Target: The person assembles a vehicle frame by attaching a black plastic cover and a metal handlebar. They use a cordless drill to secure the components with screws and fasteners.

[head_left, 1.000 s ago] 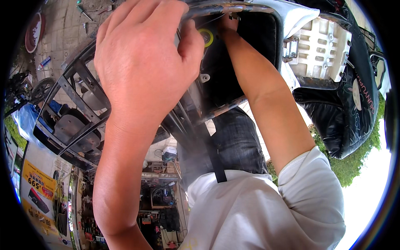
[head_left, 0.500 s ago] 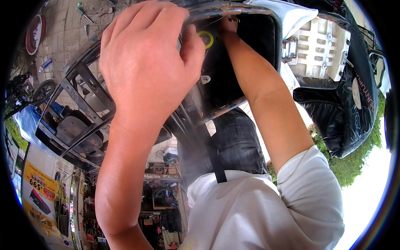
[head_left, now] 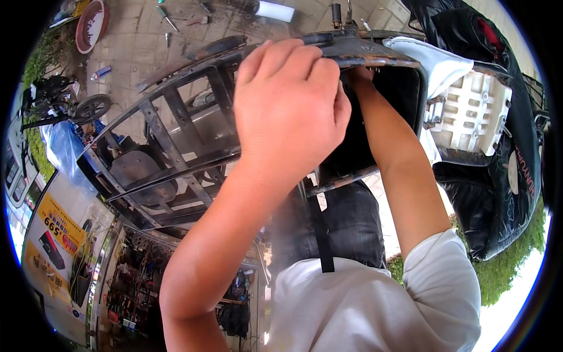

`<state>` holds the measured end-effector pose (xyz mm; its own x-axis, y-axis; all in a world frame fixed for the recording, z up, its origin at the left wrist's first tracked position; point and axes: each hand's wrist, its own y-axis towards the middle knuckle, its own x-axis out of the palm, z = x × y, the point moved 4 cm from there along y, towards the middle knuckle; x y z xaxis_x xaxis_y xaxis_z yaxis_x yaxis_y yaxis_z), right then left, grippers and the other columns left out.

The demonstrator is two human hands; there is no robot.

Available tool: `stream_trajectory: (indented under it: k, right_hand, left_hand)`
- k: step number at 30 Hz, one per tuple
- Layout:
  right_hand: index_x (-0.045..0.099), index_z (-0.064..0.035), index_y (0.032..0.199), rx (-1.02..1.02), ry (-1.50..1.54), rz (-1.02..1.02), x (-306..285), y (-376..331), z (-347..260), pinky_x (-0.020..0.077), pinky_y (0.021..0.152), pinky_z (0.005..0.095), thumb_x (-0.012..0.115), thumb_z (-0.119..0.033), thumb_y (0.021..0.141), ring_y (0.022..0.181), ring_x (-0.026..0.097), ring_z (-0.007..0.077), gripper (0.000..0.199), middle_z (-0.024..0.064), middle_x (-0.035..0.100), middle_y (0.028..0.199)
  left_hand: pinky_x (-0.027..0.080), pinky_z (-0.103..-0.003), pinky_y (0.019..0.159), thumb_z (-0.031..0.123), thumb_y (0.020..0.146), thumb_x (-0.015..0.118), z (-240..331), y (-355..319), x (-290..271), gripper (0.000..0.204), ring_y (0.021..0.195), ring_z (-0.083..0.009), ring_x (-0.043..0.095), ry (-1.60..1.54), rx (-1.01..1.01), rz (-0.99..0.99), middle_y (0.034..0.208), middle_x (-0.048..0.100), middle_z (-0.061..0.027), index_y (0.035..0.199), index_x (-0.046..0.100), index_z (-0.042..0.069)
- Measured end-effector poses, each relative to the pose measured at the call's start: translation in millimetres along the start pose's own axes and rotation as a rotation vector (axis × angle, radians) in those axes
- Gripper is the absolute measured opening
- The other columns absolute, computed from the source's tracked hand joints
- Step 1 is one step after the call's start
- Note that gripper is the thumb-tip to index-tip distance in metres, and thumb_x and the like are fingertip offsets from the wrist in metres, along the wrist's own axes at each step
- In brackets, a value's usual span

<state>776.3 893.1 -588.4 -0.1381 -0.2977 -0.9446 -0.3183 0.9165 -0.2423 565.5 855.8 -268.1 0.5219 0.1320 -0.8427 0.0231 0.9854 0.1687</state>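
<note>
"What were your fingers doing?"

"On my left hand (head_left: 287, 105) they were curled in tight, knuckles up, over the place where the rails met the box. The tips were hidden, so I couldn't tell whether they gripped anything. My right hand (head_left: 362, 73) was tucked under the box's rusty upper edge, mostly in shadow; I couldn't tell whether those fingers were closed on something or loose."

"And the thing you were working on?"

"The metal frame (head_left: 155, 126) ran in front of me from the left to the middle, with the open black box (head_left: 355, 149) at its right end, above my legs. A pale cloth (head_left: 431, 58) hung just beside the box, and past that stood the white ribbed plate (head_left: 478, 111), next to a black padded cover (head_left: 522, 152)."

"How far along were you?"

"The opening-up looked done to me: the box was uncovered and the rails bare. The work inside it seemed unfinished, with my arm in there. What else was left, I couldn't judge."

"Anything farther out?"

"A screwdriver (head_left: 170, 21) and a reddish basin (head_left: 105, 26) on the paving (head_left: 132, 56), well apart from me."
</note>
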Motion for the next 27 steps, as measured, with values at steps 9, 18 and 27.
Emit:
stream_trajectory:
  k: [9, 18, 27]
  right_hand:
    - [0.065, -0.0075, 0.105, 0.024, 0.045, -0.03, -1, 1, -2, 0.0481, 0.086, 0.0383, 0.055, -0.022, 0.086, 0.099, 0.062, 0.0285, 0.026, 0.0181, 0.065, 0.101]
    - [0.064, -0.0055, 0.103, 0.035, 0.078, -0.046, 1, 3, -2, 0.0494, 0.081, 0.0387, 0.055, -0.02, 0.086, 0.092, 0.062, 0.0287, 0.025, 0.0186, 0.064, 0.097]
    - [0.063, -0.0034, 0.102, 0.114, 0.158, -0.056, -4, 15, -1, 0.0507, 0.075, 0.0391, 0.055, -0.018, 0.086, 0.086, 0.063, 0.0289, 0.023, 0.019, 0.064, 0.093]
  left_hand:
    - [0.046, -0.041, 0.088, 0.011, 0.068, 0.068, -1, -1, 1, 0.015, 0.097, -0.0261, 0.061, -0.014, -0.02, 0.026, 0.093, 0.067, -0.0052, 0.082, 0.065, 0.007]
    - [0.044, -0.042, 0.091, 0.011, 0.063, 0.068, -2, -1, 5, 0.012, 0.092, -0.0258, 0.059, -0.032, 0.001, 0.119, 0.082, 0.062, -0.0065, 0.072, 0.062, 0.006]
    - [0.045, -0.041, 0.089, 0.011, 0.068, 0.068, 1, 1, -1, 0.016, 0.097, -0.0265, 0.061, 0.005, -0.019, -0.02, 0.094, 0.067, -0.0056, 0.083, 0.065, 0.007]
